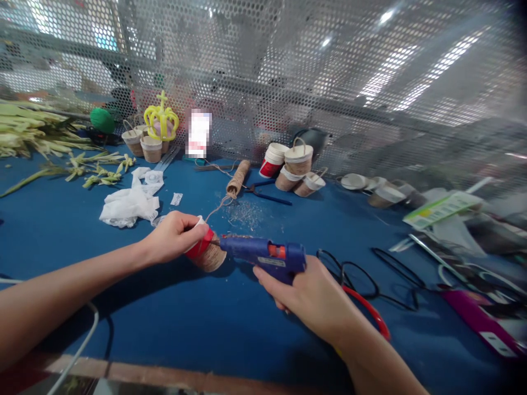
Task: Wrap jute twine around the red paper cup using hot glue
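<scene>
My left hand (177, 236) is closed around the rim end of a small red paper cup (200, 248), which is tilted on its side. Twine (211, 259) wraps the base half of the cup, and a strand runs from it up to a twine roll (237, 180) lying behind. In my right hand (307, 293) is a blue glue gun (267, 253), its fingers wrapped round the handle. The nozzle points left and meets the cup's side near the edge of the twine; whether it touches is too small to tell.
Dark-handled pliers (267, 197) lie beside the roll. Twine-wrapped cups (298, 159) are stacked at the back, before a perforated metal screen (247, 66). Crumpled white plastic (129, 207) and dried husks (28, 131) lie left. Black cables (362, 280) and a purple power strip (480, 321) occupy the right.
</scene>
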Action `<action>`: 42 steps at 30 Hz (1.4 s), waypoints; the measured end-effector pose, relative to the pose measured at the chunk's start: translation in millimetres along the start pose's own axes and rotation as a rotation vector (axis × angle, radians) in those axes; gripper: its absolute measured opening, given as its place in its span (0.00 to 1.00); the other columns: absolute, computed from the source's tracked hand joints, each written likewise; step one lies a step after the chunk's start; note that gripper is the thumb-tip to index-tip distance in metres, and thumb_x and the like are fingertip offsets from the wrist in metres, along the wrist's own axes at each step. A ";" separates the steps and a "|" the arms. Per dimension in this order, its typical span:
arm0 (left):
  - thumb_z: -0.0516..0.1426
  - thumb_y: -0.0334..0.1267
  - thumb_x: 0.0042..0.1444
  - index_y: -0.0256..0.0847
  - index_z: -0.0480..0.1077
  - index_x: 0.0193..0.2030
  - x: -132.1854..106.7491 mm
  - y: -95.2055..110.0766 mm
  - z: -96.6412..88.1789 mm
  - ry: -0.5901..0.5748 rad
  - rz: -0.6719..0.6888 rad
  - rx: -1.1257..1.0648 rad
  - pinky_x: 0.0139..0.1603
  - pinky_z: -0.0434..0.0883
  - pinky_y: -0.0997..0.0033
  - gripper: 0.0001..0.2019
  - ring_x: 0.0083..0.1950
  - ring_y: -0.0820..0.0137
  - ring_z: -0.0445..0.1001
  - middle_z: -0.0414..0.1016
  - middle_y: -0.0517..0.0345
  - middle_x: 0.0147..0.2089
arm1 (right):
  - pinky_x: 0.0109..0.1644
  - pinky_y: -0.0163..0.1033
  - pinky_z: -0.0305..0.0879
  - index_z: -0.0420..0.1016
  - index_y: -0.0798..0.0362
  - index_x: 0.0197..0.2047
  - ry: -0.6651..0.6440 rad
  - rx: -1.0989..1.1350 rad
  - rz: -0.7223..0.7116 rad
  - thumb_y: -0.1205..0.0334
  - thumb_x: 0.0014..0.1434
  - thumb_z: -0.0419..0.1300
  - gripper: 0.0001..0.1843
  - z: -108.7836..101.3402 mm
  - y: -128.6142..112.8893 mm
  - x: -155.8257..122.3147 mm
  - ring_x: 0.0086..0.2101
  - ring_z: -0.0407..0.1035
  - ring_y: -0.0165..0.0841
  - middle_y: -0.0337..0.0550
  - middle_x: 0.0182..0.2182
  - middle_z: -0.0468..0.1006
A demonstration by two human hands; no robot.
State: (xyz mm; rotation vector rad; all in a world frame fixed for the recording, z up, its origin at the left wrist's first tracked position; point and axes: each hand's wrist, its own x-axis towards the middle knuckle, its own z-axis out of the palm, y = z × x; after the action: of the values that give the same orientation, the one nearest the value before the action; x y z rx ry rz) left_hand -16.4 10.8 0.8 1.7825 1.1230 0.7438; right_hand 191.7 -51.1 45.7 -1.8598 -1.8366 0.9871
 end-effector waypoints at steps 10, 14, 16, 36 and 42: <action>0.49 0.42 0.50 0.32 0.73 0.28 0.3 4.0 1.2 0.003 -0.055 -0.083 0.21 0.63 0.78 0.16 0.22 0.74 0.67 0.73 0.57 0.22 | 0.22 0.32 0.60 0.64 0.53 0.24 0.081 -0.160 -0.272 0.60 0.49 0.55 0.07 11.4 11.8 -2.5 0.19 0.61 0.28 0.37 0.18 0.69; 0.49 0.42 0.50 0.32 0.73 0.27 0.7 2.3 1.3 -0.005 -0.038 -0.078 0.20 0.62 0.78 0.16 0.21 0.75 0.66 0.72 0.58 0.22 | 0.19 0.32 0.59 0.62 0.53 0.20 0.083 -0.118 -0.191 0.59 0.49 0.55 0.10 8.4 8.7 -1.7 0.16 0.60 0.27 0.36 0.14 0.66; 0.49 0.42 0.50 0.33 0.72 0.27 1.0 1.0 1.3 0.001 -0.021 -0.068 0.20 0.61 0.79 0.16 0.21 0.76 0.64 0.71 0.59 0.21 | 0.17 0.31 0.58 0.60 0.52 0.17 0.072 -0.069 -0.107 0.58 0.49 0.55 0.13 5.5 5.8 -0.5 0.14 0.60 0.26 0.34 0.11 0.64; 0.49 0.44 0.50 0.32 0.71 0.25 3.5 -0.7 3.0 0.038 -0.094 -0.077 0.21 0.59 0.78 0.17 0.21 0.76 0.61 0.66 0.61 0.19 | 0.17 0.31 0.57 0.59 0.52 0.15 0.080 -0.039 -0.082 0.56 0.49 0.55 0.16 7.3 5.9 2.4 0.12 0.59 0.25 0.33 0.09 0.63; 0.49 0.43 0.48 0.32 0.71 0.25 4.3 2.6 3.8 0.068 -0.173 -0.133 0.21 0.60 0.77 0.16 0.19 0.76 0.62 0.67 0.60 0.18 | 0.22 0.33 0.61 0.65 0.54 0.24 0.101 -0.136 -0.241 0.59 0.50 0.54 0.08 14.6 13.8 1.5 0.18 0.61 0.27 0.37 0.17 0.68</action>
State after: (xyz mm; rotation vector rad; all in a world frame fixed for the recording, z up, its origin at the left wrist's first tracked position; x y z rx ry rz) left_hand -10.6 12.8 1.7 1.5380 1.2264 0.7613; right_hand 191.8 -54.3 25.8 -1.6759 -2.0511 0.6893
